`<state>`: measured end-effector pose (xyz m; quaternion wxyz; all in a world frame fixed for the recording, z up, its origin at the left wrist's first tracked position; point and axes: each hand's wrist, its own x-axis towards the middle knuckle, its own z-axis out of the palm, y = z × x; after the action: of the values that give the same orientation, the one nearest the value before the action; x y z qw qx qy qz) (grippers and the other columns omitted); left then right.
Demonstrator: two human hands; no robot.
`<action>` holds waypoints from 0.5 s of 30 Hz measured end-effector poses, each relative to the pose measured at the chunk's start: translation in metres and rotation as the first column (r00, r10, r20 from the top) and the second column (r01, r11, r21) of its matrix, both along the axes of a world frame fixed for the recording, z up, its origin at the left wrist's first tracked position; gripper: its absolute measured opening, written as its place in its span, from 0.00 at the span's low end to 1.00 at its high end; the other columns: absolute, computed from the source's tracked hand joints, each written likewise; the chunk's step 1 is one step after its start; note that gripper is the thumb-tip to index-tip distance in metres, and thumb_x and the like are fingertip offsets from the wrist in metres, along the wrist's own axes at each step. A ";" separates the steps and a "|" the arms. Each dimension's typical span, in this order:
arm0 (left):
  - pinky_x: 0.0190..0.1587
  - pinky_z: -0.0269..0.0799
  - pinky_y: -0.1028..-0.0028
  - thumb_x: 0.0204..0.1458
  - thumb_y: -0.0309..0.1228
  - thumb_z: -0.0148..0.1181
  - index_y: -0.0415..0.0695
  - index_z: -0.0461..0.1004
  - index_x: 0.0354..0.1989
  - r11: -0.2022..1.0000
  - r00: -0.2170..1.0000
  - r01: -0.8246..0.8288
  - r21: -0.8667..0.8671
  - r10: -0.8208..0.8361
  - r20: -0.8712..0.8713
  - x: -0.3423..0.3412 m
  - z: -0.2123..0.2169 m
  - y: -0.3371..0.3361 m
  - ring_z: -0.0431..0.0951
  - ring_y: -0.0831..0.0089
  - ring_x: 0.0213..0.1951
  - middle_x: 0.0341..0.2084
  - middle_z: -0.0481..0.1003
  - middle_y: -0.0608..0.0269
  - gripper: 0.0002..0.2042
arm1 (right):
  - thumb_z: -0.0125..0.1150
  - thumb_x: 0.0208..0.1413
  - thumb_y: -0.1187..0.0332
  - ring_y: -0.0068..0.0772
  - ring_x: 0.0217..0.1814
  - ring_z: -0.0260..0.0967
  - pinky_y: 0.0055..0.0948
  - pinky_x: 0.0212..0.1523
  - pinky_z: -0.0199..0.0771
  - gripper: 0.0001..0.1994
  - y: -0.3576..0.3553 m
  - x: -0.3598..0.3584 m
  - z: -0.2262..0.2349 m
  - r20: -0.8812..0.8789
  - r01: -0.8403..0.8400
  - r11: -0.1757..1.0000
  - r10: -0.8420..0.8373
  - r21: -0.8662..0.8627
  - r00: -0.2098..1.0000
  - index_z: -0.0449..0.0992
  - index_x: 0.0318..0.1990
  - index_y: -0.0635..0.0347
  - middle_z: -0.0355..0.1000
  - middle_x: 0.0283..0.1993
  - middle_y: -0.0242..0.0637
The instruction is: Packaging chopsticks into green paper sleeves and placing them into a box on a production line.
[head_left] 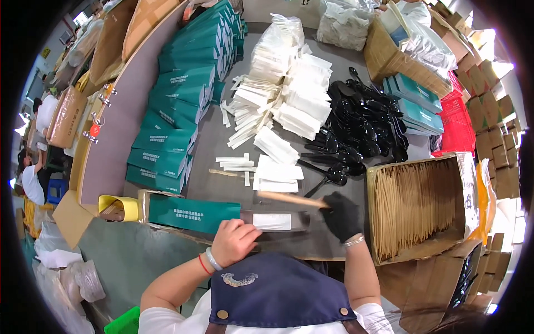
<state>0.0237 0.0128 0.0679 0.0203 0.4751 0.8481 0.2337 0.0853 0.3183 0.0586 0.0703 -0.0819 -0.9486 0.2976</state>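
My left hand (236, 240), bare with a bangle and red cord at the wrist, has its fingers curled at the right end of a long green paper sleeve (192, 214). Beside those fingers a white paper packet (271, 221) lies on a dark, narrow strip that sticks out from the sleeve. Just above it, my right hand (342, 217), in a black glove, grips the right end of wooden chopsticks (292, 199), slightly blurred. Whether this is one stick or a joined pair I cannot tell. Black plastic spoons (361, 122) lie heaped beyond the glove.
A carton of wooden chopsticks (417, 209) stands at the right. White packets (289, 94) pile up mid-table, and stacked green sleeves (178, 106) line the left side. A yellow container (118, 208) sits at the front left; a red crate (457, 122) is beyond the carton.
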 end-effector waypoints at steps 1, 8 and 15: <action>0.45 0.63 0.67 0.34 0.33 0.71 0.50 0.78 0.42 0.999 0.998 0.044 0.009 -0.043 -0.045 0.003 -0.001 0.002 0.69 0.68 0.44 0.43 0.74 0.71 0.20 | 0.65 0.45 0.67 0.47 0.37 0.73 0.40 0.36 0.72 0.09 -0.013 -0.001 -0.002 0.089 -0.085 0.991 0.094 -0.099 0.992 0.78 0.36 0.53 0.73 0.34 0.40; 0.56 0.58 0.57 0.39 0.35 0.68 0.48 0.73 0.52 0.985 0.989 0.072 -0.156 -0.090 -0.117 -0.006 -0.013 0.002 0.64 0.62 0.58 0.55 0.70 0.69 0.27 | 0.65 0.49 0.59 0.42 0.40 0.74 0.39 0.37 0.73 0.14 -0.052 -0.009 -0.010 0.215 -0.052 0.982 0.092 -0.184 0.972 0.79 0.45 0.44 0.74 0.37 0.35; 0.61 0.54 0.52 0.36 0.39 0.71 0.45 0.73 0.52 0.993 0.996 -0.094 -0.066 0.093 -0.011 -0.021 0.002 -0.027 0.62 0.53 0.59 0.55 0.69 0.62 0.30 | 0.62 0.53 0.59 0.40 0.35 0.71 0.38 0.32 0.71 0.18 -0.022 0.028 -0.019 0.215 -0.235 0.971 0.220 0.050 0.952 0.75 0.53 0.33 0.70 0.30 0.34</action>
<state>0.0024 -0.0144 0.0697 0.0214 0.4349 0.8767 0.2042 0.1132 0.2965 0.0398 -0.0612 -0.0001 -0.9642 0.2579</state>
